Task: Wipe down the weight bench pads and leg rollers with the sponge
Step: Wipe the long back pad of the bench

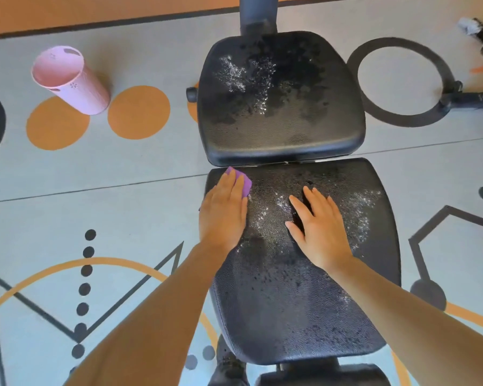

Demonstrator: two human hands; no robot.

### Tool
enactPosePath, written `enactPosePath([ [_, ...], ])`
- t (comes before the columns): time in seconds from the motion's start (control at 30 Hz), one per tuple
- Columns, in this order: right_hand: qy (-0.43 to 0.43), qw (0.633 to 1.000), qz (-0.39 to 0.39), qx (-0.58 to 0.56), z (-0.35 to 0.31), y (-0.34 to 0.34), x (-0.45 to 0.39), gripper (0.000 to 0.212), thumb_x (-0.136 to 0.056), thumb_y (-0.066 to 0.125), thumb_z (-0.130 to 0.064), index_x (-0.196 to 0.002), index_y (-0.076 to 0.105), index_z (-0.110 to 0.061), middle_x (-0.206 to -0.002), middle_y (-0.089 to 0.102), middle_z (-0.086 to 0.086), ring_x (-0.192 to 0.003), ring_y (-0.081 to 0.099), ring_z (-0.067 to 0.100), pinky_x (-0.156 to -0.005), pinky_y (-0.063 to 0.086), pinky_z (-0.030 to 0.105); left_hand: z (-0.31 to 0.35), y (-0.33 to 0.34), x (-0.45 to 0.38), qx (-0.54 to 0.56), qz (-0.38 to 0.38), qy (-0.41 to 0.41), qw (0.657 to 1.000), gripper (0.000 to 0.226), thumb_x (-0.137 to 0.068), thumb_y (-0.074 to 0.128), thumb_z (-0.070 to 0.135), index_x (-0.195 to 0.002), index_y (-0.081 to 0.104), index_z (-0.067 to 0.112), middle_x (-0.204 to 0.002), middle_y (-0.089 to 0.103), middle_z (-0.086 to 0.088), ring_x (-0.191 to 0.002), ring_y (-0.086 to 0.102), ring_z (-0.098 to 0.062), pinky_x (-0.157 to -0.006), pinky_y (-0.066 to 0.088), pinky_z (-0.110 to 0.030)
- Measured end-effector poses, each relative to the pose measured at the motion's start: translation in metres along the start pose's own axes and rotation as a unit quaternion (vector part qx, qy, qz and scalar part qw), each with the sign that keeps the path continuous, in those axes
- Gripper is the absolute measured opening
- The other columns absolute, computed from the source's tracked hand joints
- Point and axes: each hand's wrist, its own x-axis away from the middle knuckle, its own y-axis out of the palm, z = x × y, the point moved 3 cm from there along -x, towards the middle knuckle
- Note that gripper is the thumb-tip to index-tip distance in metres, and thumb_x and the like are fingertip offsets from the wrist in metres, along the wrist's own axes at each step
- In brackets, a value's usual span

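Black roller [322, 374] at bottom edge, cut off by frame. Near pad [304, 302]: black pebbled vinyl, rounded corners, wet, white foam specks. Left hand [223, 213] flat, fingers straight, presses purple sponge [244, 182] at pad's far-left corner; sponge mostly hidden under fingers. Right hand [318, 227] spread flat on pad centre, holding nothing. Far pad [279, 107]: same vinyl, blotchy wet. Pink perforated cylinder bin [70, 79] on patterned floor, well left. Objects at top right blurred, cannot identify.

Both forearms show bare from the bottom edge of the view up to the wrists, with no sleeves on them. The left hand [223, 215] and right hand [319, 228] are bare, without gloves, rings, watch or bracelet.
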Motion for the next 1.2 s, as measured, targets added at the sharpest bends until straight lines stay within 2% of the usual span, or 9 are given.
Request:
enactPosePath([
  [0.17,-0.001,1.0,0.004,-0.024,0.005,0.005,0.001,0.052,-0.092,0.058,-0.04,-0.137,0.052,-0.014,-0.147,0.042,0.018,-0.138,0.036,0.036,-0.113,0.026,0.052,0.004,0.017,0.015,-0.012,0.038,0.003,0.999,0.045,-0.093,0.055,0.016,-0.136,0.051,0.005,-0.144,0.046,-0.015,-0.13,0.048,-0.03,-0.103,0.042,-0.042],
  [0.33,-0.003,0.999,0.013,-0.03,0.007,0.005,0.0,0.052,-0.091,0.058,-0.042,-0.136,0.052,-0.016,-0.145,0.044,0.018,-0.137,0.037,0.035,-0.112,0.028,0.052,0.02,0.023,0.039,-0.034,0.008,-0.004,0.999,0.055,-0.089,0.061,0.019,-0.14,0.045,0.007,-0.147,0.042,-0.015,-0.134,0.042,-0.031,-0.102,0.045,-0.046],
  [0.43,-0.003,0.999,0.021,-0.033,0.007,0.007,0.001,0.052,-0.092,0.056,-0.043,-0.137,0.052,-0.017,-0.146,0.044,0.017,-0.137,0.036,0.033,-0.113,0.027,0.051,0.021,0.023,0.027,-0.08,-0.06,-0.016,0.995,0.054,-0.1,0.038,0.028,-0.15,0.024,0.015,-0.158,0.019,-0.011,-0.146,0.018,-0.026,-0.117,0.024,-0.042],
  [0.5,-0.003,0.999,0.03,-0.034,0.008,0.009,0.001,0.051,-0.094,0.052,-0.044,-0.137,0.051,-0.018,-0.146,0.043,0.016,-0.138,0.036,0.033,-0.114,0.026,0.05,0.019,0.023,0.008,-0.089,-0.077,-0.031,0.993,0.052,-0.103,0.027,0.033,-0.152,0.016,0.022,-0.161,0.008,-0.008,-0.148,0.005,-0.024,-0.118,0.009,-0.038],
  [0.6,-0.004,0.999,0.035,-0.032,0.008,0.011,0.002,0.054,-0.093,0.043,-0.049,-0.138,0.05,-0.019,-0.147,0.042,0.015,-0.138,0.035,0.032,-0.114,0.026,0.05,0.02,0.024,-0.021,-0.096,-0.096,-0.051,0.989,0.051,-0.104,0.022,0.037,-0.152,0.013,0.027,-0.161,0.002,-0.007,-0.148,-0.001,-0.024,-0.118,0.002,-0.037],
  [0.7,-0.01,0.998,0.045,-0.033,0.01,0.013,0.002,0.054,-0.094,0.042,-0.049,-0.138,0.05,-0.019,-0.147,0.042,0.015,-0.138,0.035,0.032,-0.114,0.026,0.05,0.022,0.027,-0.024,-0.097,-0.096,-0.05,0.989,0.05,-0.103,0.023,0.036,-0.152,0.017,0.025,-0.161,0.004,-0.008,-0.148,0.001,-0.024,-0.119,0.005,-0.037],
  [0.83,-0.016,0.997,0.063,-0.037,0.011,0.014,0.003,0.052,-0.094,0.046,-0.047,-0.138,0.05,-0.019,-0.147,0.042,0.014,-0.139,0.034,0.031,-0.115,0.024,0.049,0.023,0.029,0.02,-0.079,-0.057,-0.002,0.995,0.048,-0.101,0.031,0.032,-0.148,0.032,0.021,-0.158,0.019,-0.013,-0.146,0.018,-0.027,-0.117,0.022,-0.041],
  [0.93,-0.017,0.997,0.07,-0.038,0.01,0.015,0.004,0.052,-0.094,0.047,-0.046,-0.138,0.05,-0.019,-0.148,0.041,0.014,-0.14,0.033,0.03,-0.115,0.023,0.048,0.023,0.031,0.042,-0.086,-0.049,0.013,0.995,0.049,-0.1,0.033,0.032,-0.147,0.035,0.02,-0.156,0.025,-0.014,-0.144,0.024,-0.028,-0.115,0.026,-0.041],
  [1.2,-0.02,0.997,0.076,-0.026,0.011,0.015,0.003,0.051,-0.094,0.048,-0.046,-0.138,0.051,-0.019,-0.146,0.043,0.014,-0.138,0.035,0.031,-0.115,0.023,0.048,0.023,0.032,-0.023,-0.087,-0.077,-0.019,0.993,0.049,-0.103,0.031,0.032,-0.15,0.026,0.021,-0.159,0.017,-0.011,-0.147,0.013,-0.027,-0.118,0.011,-0.037],
])
